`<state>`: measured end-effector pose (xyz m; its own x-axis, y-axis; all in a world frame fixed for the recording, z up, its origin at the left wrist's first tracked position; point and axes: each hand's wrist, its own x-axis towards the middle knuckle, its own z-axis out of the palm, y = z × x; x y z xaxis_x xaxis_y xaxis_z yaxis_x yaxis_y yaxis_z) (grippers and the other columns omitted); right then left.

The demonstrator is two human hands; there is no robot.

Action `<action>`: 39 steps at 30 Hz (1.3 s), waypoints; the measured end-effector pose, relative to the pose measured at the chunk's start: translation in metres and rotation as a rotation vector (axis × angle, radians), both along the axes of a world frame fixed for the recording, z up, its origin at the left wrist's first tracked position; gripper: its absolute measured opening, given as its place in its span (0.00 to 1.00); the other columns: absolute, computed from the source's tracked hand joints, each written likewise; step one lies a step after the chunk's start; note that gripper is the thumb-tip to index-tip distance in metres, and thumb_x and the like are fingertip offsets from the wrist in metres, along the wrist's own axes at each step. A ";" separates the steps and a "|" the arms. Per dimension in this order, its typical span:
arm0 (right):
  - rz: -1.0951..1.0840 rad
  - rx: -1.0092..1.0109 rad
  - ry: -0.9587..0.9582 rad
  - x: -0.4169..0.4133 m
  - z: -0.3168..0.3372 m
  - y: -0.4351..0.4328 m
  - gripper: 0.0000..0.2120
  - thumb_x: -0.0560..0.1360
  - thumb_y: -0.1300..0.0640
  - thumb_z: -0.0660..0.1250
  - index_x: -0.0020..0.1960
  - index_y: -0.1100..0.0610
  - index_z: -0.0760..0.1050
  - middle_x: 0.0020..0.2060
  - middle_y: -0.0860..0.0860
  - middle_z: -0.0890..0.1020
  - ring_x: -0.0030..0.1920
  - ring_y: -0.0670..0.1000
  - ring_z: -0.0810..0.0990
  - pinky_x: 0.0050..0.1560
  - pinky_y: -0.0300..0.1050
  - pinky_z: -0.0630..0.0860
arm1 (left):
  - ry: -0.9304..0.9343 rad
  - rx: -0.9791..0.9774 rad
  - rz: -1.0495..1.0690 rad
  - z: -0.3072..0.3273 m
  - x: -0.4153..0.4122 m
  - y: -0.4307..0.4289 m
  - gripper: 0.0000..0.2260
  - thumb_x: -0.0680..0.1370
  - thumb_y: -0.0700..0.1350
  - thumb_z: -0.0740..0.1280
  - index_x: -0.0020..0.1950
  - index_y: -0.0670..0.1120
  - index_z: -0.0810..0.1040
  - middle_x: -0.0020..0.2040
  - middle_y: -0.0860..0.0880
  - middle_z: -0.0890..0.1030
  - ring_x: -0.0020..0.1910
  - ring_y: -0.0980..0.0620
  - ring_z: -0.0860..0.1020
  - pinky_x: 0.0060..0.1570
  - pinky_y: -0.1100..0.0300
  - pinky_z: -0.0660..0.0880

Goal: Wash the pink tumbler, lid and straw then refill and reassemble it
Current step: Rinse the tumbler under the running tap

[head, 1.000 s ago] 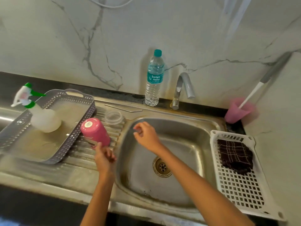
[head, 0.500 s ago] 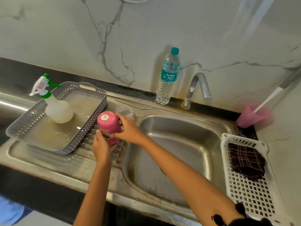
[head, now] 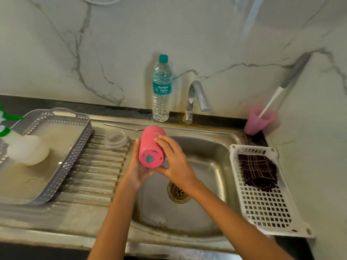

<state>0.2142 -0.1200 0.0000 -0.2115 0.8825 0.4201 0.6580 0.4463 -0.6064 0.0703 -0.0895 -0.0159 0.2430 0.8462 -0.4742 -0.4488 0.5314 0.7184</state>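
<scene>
Right now I have the pink cylindrical metal tumbler (head: 152, 147) lying on its side in both hands. Its flat base is turned toward me and its mouth points off to twelve o'clock, toward the curved chrome tap (head: 195, 98). It hangs above the left edge of the stainless steel sink basin (head: 212, 166), resting on nothing but the hands. The left hand (head: 139, 170) cups it from seven o'clock, curled under the base end. The right hand (head: 175, 160) grasps the body from four o'clock, fingers laid over its upper side. I judge this two-handed grip is for turning and tipping, since with the tumbler over the basin any drips fall there rather than onto the ribbed steel draining board (head: 93, 171). I see no water coming from the tap.

Taking the tumbler as the dial's centre, the clear round plastic lid (head: 115, 138) lies at ten o'clock on the board. The thin metal straw (head: 124, 127) lies just beyond it along the sink's back rim. Both sit apart from the tumbler, presumably parked within reach until reassembly. The capped clear plastic water bottle (head: 161, 89) stands at twelve o'clock against the wall and is likely the refill. Whether the washing is finished I cannot tell; refilling and reassembly look not yet done.
</scene>
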 end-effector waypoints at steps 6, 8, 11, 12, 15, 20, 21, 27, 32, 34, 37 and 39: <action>-0.076 -0.007 -0.077 0.039 -0.027 -0.004 0.37 0.69 0.57 0.77 0.73 0.57 0.63 0.72 0.54 0.64 0.73 0.51 0.62 0.73 0.35 0.56 | 0.004 -0.089 -0.223 -0.001 0.033 0.021 0.29 0.71 0.64 0.67 0.63 0.46 0.77 0.50 0.42 0.83 0.46 0.46 0.83 0.43 0.51 0.81; -0.097 -0.061 -0.076 0.048 -0.035 -0.002 0.36 0.70 0.62 0.75 0.74 0.56 0.62 0.74 0.53 0.62 0.74 0.50 0.60 0.73 0.38 0.57 | 0.004 -0.107 -0.246 -0.001 0.045 0.028 0.27 0.71 0.61 0.69 0.63 0.46 0.77 0.51 0.42 0.83 0.46 0.46 0.83 0.43 0.51 0.82; -0.132 -0.134 -0.035 0.062 -0.038 0.006 0.35 0.70 0.74 0.65 0.74 0.56 0.64 0.74 0.52 0.64 0.74 0.50 0.63 0.74 0.42 0.61 | 0.071 -0.089 -0.217 -0.010 0.056 0.044 0.31 0.68 0.59 0.75 0.65 0.45 0.76 0.56 0.41 0.83 0.52 0.44 0.83 0.53 0.45 0.80; -0.176 -0.144 -0.015 0.067 -0.036 0.012 0.34 0.70 0.76 0.62 0.73 0.56 0.66 0.72 0.53 0.67 0.72 0.51 0.65 0.73 0.45 0.62 | 0.105 -0.067 -0.206 -0.012 0.058 0.049 0.34 0.65 0.59 0.78 0.67 0.45 0.74 0.57 0.41 0.83 0.55 0.43 0.82 0.55 0.44 0.79; -0.362 -0.162 0.081 0.086 -0.023 0.040 0.30 0.73 0.75 0.56 0.72 0.58 0.68 0.69 0.54 0.71 0.70 0.52 0.68 0.73 0.49 0.64 | 0.222 0.053 -0.189 -0.018 0.061 0.058 0.43 0.59 0.56 0.81 0.70 0.47 0.70 0.59 0.44 0.82 0.56 0.46 0.82 0.52 0.47 0.80; -0.419 -0.271 0.153 0.101 0.004 0.101 0.22 0.79 0.70 0.56 0.72 0.61 0.67 0.65 0.57 0.75 0.64 0.54 0.74 0.66 0.44 0.70 | 0.378 0.284 -0.259 -0.031 0.064 0.059 0.44 0.60 0.45 0.82 0.71 0.54 0.63 0.60 0.48 0.79 0.56 0.50 0.81 0.46 0.55 0.81; -0.430 -0.305 0.145 0.102 0.006 0.111 0.21 0.79 0.70 0.56 0.71 0.61 0.68 0.62 0.59 0.76 0.62 0.56 0.76 0.64 0.45 0.72 | 0.401 0.322 -0.265 -0.033 0.065 0.058 0.43 0.60 0.43 0.81 0.70 0.54 0.63 0.60 0.48 0.78 0.55 0.50 0.81 0.45 0.58 0.80; -0.401 -0.410 0.102 0.091 -0.009 0.133 0.20 0.77 0.71 0.55 0.68 0.65 0.70 0.55 0.62 0.79 0.49 0.58 0.79 0.49 0.50 0.79 | 0.475 0.433 -0.298 -0.044 0.068 0.060 0.43 0.65 0.35 0.80 0.73 0.51 0.60 0.62 0.46 0.75 0.57 0.47 0.78 0.44 0.60 0.79; -0.331 -0.417 0.035 0.094 -0.010 0.130 0.22 0.79 0.69 0.56 0.72 0.62 0.65 0.57 0.61 0.78 0.52 0.57 0.79 0.49 0.47 0.78 | 0.479 0.436 -0.312 -0.045 0.079 0.062 0.42 0.67 0.34 0.78 0.73 0.51 0.59 0.62 0.49 0.73 0.58 0.48 0.76 0.43 0.62 0.79; -0.298 -0.446 0.027 0.093 -0.009 0.129 0.24 0.80 0.68 0.56 0.75 0.60 0.61 0.59 0.61 0.77 0.56 0.59 0.78 0.53 0.47 0.76 | 0.476 0.435 -0.312 -0.048 0.085 0.061 0.41 0.67 0.34 0.78 0.72 0.52 0.59 0.61 0.49 0.73 0.58 0.48 0.76 0.43 0.63 0.78; -0.282 -0.466 0.028 0.092 -0.007 0.128 0.30 0.81 0.67 0.56 0.79 0.53 0.52 0.65 0.60 0.75 0.61 0.58 0.77 0.59 0.50 0.75 | 0.486 0.441 -0.317 -0.052 0.089 0.061 0.41 0.67 0.35 0.78 0.71 0.53 0.59 0.60 0.50 0.73 0.58 0.49 0.76 0.43 0.63 0.78; -0.267 -0.470 -0.011 0.093 -0.006 0.129 0.32 0.81 0.67 0.56 0.79 0.50 0.47 0.64 0.61 0.75 0.60 0.58 0.78 0.59 0.50 0.76 | 0.495 0.446 -0.319 -0.054 0.089 0.060 0.41 0.67 0.34 0.78 0.71 0.53 0.59 0.61 0.51 0.73 0.58 0.49 0.76 0.43 0.63 0.78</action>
<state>0.3068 0.0086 -0.0057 0.0438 0.9985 -0.0343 0.7186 -0.0554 -0.6932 0.1598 -0.0291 -0.0698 0.3566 0.9082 -0.2191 0.1110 0.1916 0.9752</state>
